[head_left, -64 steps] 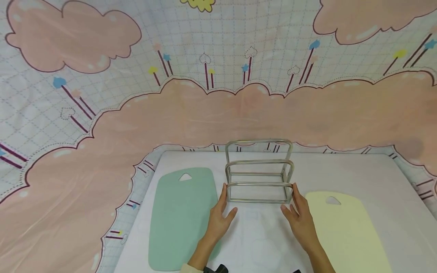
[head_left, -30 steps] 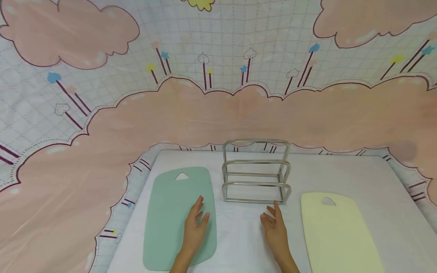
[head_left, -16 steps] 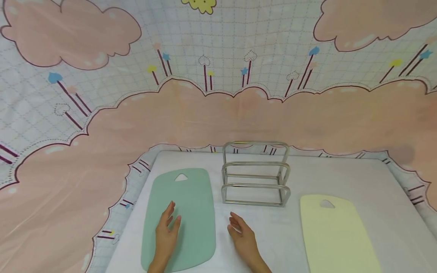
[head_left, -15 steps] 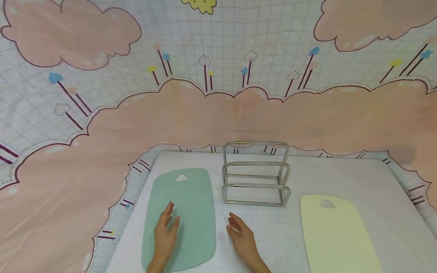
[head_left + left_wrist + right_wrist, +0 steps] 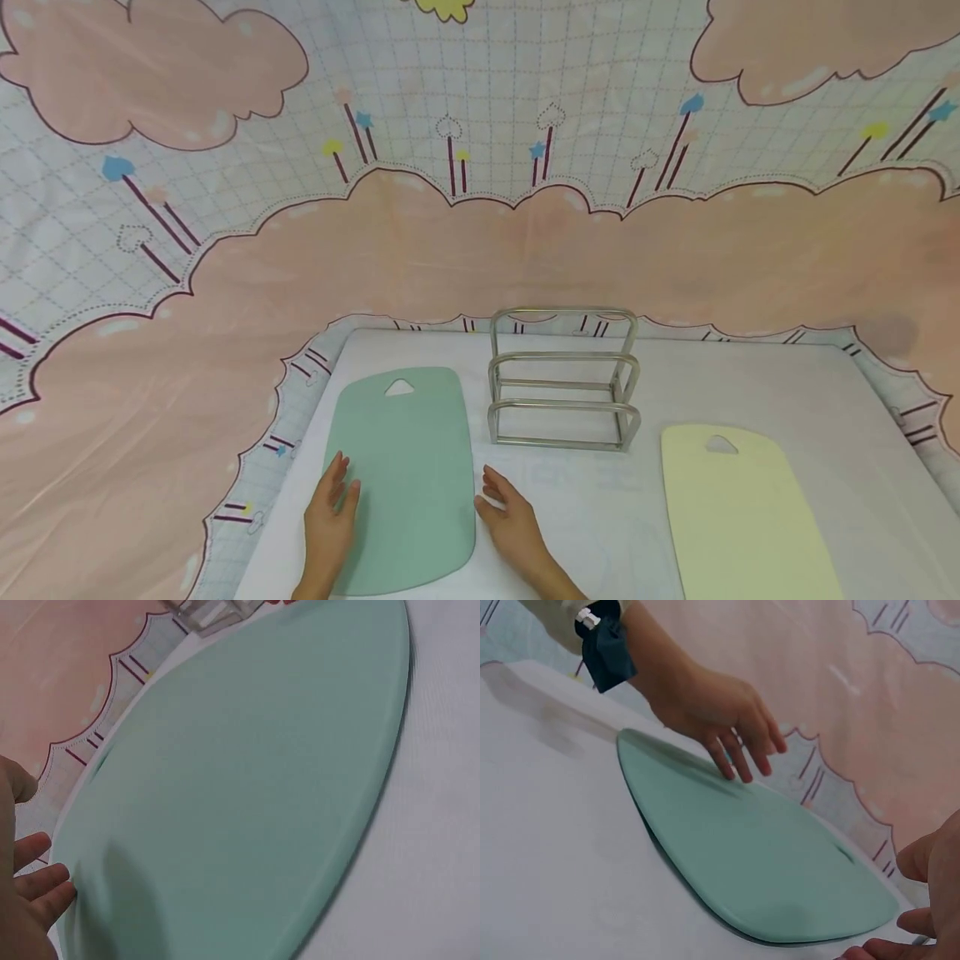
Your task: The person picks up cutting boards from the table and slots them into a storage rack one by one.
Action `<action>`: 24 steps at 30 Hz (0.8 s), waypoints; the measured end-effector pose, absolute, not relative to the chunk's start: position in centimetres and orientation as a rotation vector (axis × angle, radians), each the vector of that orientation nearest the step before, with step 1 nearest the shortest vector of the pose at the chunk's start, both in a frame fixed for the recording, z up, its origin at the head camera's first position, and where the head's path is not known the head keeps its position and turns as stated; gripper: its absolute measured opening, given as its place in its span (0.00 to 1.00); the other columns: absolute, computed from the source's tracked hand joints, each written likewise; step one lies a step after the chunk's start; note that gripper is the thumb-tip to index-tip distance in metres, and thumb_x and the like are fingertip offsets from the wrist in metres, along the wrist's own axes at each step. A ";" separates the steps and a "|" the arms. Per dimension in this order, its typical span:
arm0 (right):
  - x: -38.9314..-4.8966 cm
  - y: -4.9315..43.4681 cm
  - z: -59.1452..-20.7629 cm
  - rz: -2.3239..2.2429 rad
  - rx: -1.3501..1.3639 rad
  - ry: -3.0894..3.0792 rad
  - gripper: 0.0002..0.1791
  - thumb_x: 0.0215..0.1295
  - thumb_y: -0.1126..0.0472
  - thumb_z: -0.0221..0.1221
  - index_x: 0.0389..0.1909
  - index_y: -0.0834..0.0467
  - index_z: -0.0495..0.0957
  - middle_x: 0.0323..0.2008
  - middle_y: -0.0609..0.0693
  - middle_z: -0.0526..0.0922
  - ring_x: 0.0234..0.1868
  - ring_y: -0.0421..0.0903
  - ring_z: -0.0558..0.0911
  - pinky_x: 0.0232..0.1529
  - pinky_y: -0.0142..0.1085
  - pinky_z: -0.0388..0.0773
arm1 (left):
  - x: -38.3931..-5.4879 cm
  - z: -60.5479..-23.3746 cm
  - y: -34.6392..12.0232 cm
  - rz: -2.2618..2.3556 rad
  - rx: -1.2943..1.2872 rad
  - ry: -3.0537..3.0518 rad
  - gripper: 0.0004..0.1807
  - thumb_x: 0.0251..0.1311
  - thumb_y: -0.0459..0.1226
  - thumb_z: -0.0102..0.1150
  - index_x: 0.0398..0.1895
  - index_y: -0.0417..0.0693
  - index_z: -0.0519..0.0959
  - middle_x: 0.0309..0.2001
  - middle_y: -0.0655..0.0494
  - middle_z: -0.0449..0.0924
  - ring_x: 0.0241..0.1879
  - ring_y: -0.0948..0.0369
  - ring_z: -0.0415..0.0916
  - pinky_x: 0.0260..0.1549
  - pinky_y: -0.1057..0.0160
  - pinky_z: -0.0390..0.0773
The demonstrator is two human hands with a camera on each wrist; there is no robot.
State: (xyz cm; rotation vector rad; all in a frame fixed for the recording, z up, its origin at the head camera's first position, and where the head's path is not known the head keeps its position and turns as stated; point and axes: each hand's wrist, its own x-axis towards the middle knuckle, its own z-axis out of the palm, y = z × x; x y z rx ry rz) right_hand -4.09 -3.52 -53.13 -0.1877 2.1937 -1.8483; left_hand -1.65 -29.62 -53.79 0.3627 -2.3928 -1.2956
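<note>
A green cutting board [image 5: 405,483] with a triangular hole near its top lies flat on the white table. My left hand [image 5: 328,525] is at the board's left edge, fingers extended and relaxed. In the right wrist view the left hand's fingertips [image 5: 739,776] reach down right at that edge. On the other side, my right hand [image 5: 512,521] is beside the board's right edge, its fingers loosely bent with nothing between them. The left wrist view shows the board's surface [image 5: 232,780] filling most of the picture, with the left fingers at its border.
A metal wire rack [image 5: 562,404] with three upright loops stands behind, right of the green board. Farther right lies a pale yellow cutting board [image 5: 742,508], cut off by the frame's bottom. A patterned cloth [image 5: 525,250] hangs behind the white table [image 5: 570,533].
Both hands have left the sides of the rack and moved left, the left hand across the green board to its far side, the right hand to its near right edge. The rack stays standing.
</note>
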 end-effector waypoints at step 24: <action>-6.8 -5.2 -53.4 -1.836 -0.205 2.067 0.32 0.69 0.57 0.55 0.69 0.66 0.59 0.61 0.65 0.68 0.61 0.62 0.68 0.56 0.52 0.71 | -4.0 -52.3 -33.3 -1.452 0.667 -2.502 0.31 0.72 0.39 0.46 0.71 0.30 0.54 0.66 0.28 0.58 0.64 0.37 0.58 0.59 0.42 0.63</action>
